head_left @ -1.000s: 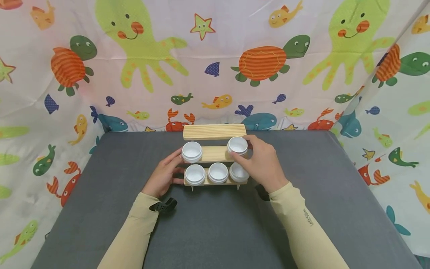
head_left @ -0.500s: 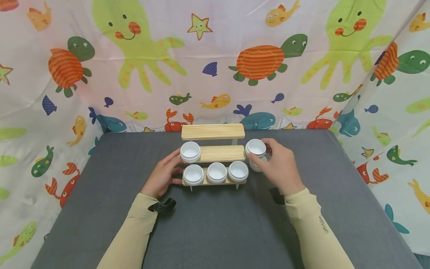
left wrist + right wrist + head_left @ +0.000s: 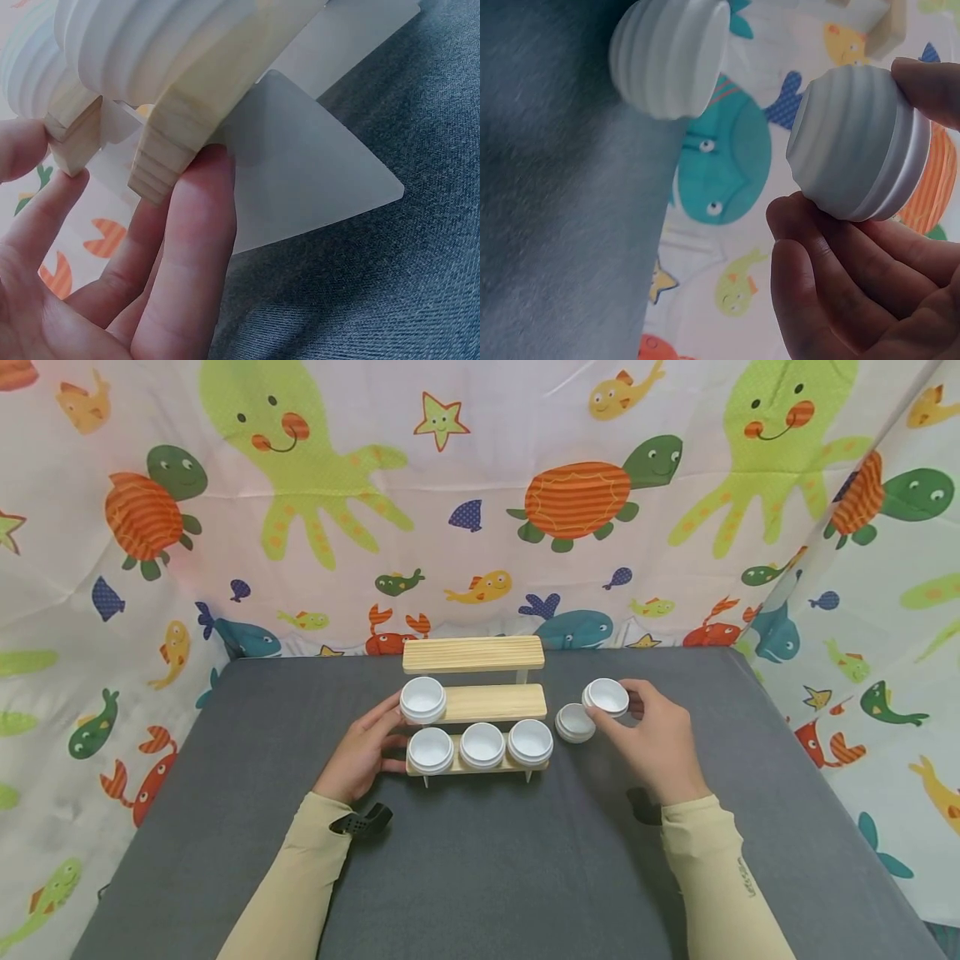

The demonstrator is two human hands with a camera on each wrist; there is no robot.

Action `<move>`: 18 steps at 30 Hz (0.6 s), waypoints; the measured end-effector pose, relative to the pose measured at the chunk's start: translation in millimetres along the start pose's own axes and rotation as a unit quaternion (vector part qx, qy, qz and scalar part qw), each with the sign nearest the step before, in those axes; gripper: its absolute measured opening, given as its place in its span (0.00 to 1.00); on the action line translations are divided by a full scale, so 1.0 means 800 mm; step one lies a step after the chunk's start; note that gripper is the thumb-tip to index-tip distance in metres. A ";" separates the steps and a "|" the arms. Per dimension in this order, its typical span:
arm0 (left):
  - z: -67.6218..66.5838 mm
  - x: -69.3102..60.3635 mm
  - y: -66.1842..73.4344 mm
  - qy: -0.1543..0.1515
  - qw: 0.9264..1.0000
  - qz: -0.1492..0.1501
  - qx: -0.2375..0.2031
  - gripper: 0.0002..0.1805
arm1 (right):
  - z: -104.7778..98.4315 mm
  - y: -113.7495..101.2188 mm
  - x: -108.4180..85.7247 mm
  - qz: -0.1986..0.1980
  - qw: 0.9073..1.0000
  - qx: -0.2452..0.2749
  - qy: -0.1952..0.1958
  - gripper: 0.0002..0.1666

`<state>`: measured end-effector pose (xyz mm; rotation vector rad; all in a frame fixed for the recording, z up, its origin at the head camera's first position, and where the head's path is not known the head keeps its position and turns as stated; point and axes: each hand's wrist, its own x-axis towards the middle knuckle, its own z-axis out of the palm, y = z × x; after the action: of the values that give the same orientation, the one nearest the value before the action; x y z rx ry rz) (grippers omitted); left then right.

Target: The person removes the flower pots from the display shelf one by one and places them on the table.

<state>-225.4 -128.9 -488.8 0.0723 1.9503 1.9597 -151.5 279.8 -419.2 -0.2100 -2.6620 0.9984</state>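
A three-tier stand with wooden shelves (image 3: 497,702) is in the head view, the left hand (image 3: 354,758) gripping its left side. In the left wrist view, the fingers of the left hand (image 3: 112,281) touch the ends of two shelves (image 3: 166,146). One white ribbed cup (image 3: 423,699) sits at the left of the middle shelf; three more (image 3: 482,745) line the lowest. Off the stand's right side, the right hand (image 3: 665,745) pinches a white cup (image 3: 607,697) (image 3: 855,142) between thumb and fingers. Just left of it another cup (image 3: 576,724) (image 3: 667,60) is on the table.
The top shelf (image 3: 472,655) bears nothing. Grey cloth covers the table (image 3: 480,868), and a curtain (image 3: 480,543) printed with sea animals hangs behind and at both sides. Dark straps (image 3: 363,820) are at the wrists.
My right hand has moved right, carrying its cup from the middle shelf's right end past the stand. The cup on the table has come into full view. My left hand stays at the stand.
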 end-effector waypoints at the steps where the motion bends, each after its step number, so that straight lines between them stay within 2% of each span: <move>1: 0.000 0.000 0.000 0.000 1.000 -0.001 0.001 0.30 | -0.002 0.002 0.000 0.005 1.000 0.000 0.000 0.38; 12: 0.001 0.000 0.001 0.008 1.000 -0.004 0.022 0.29 | -0.010 0.019 0.003 0.026 1.000 -0.012 0.002 0.43; 18: 0.001 0.001 0.000 0.008 1.000 -0.001 0.017 0.29 | -0.010 0.030 0.006 0.039 0.999 -0.021 -0.006 0.43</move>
<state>-225.9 -127.7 -488.7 0.0626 1.9942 1.9309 -152.7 303.7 -428.1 -0.3189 -2.7058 0.9698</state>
